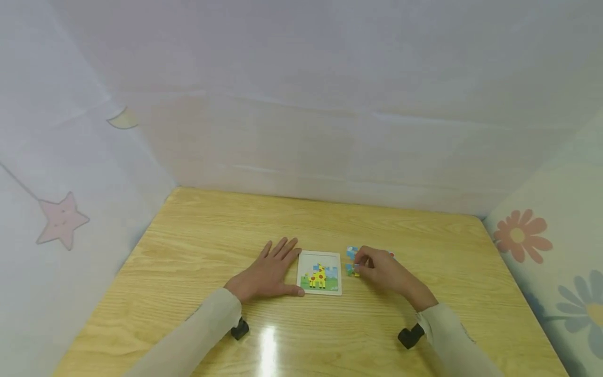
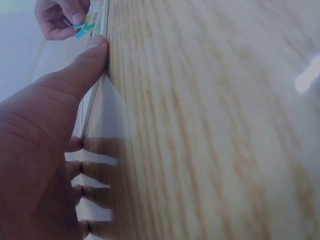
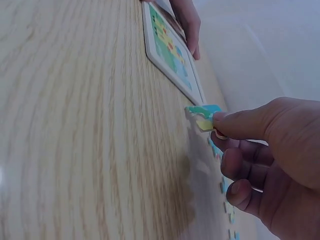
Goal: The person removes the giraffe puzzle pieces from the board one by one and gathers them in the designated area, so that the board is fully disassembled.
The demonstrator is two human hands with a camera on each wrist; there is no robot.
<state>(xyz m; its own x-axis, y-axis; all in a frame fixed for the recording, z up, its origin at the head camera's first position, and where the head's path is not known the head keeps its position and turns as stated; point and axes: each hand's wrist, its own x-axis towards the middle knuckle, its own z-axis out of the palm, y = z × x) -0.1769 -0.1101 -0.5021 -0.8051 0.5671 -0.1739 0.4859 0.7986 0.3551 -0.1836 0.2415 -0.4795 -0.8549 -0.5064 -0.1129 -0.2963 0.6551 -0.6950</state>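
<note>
A square puzzle tray with a pale rim lies in front of me, partly filled with a picture of a yellow giraffe on green grass. My left hand rests flat beside it, fingers spread, with the thumb at its lower left corner and the index finger near the upper left. To the right of the tray, my right hand pinches a green, blue and yellow puzzle piece between thumb and index finger. In the right wrist view, that piece is held close over the table, its other fingers curled.
Loose blue puzzle pieces lie right of the tray, partly hidden by my right hand. More pieces line up beyond that hand in the right wrist view. Printed cloth walls border the wooden table at its back and sides.
</note>
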